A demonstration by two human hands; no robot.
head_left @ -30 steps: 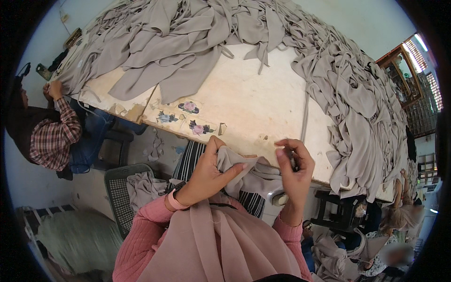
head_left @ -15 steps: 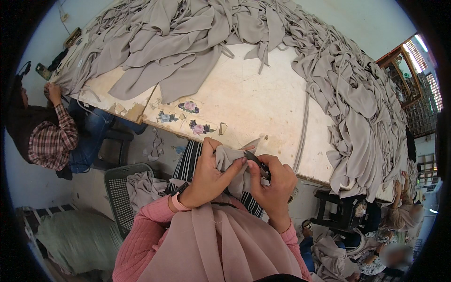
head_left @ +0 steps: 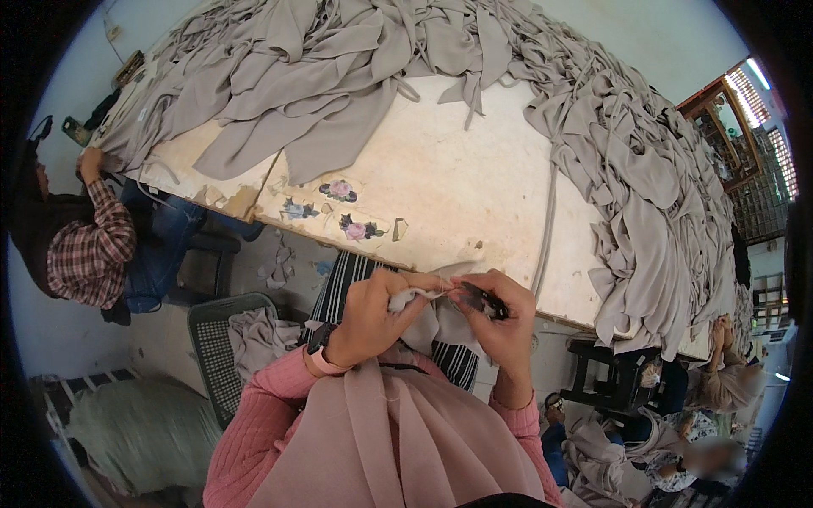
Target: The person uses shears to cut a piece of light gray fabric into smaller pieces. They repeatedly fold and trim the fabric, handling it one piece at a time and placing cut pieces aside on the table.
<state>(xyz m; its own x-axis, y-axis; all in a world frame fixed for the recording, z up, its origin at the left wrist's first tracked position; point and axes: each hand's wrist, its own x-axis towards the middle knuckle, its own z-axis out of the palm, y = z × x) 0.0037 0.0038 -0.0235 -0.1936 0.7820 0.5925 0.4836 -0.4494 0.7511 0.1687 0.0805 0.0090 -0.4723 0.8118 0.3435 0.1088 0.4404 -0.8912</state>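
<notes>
My left hand [head_left: 368, 315] is closed on a piece of grey-beige fabric [head_left: 406, 300], its folded edge pinched between thumb and fingers. Small dark thread snips [head_left: 487, 302] sit in my right hand [head_left: 506, 334], lying across the palm side of the curled fingers. The tips of the right thumb and forefinger meet the cloth's edge close to the left fingertips. Thin loose threads show there, too fine to follow. More of the fabric hangs below both hands over my lap, near the front edge of the worn table [head_left: 474, 182].
Heaps of the same grey fabric [head_left: 339, 93] cover the table's far and right sides. At left stands a plastic basket [head_left: 206, 339] with cloth, beside a large green sack [head_left: 140, 432]. A person in a plaid shirt [head_left: 91, 254] works at left; others sit at lower right by a black stool [head_left: 593, 372].
My hands have drawn closer together at the fabric's edge. The snips' blades, earlier pointing at the cloth, have swung back into my right hand, whose fingertips now pinch at the edge.
</notes>
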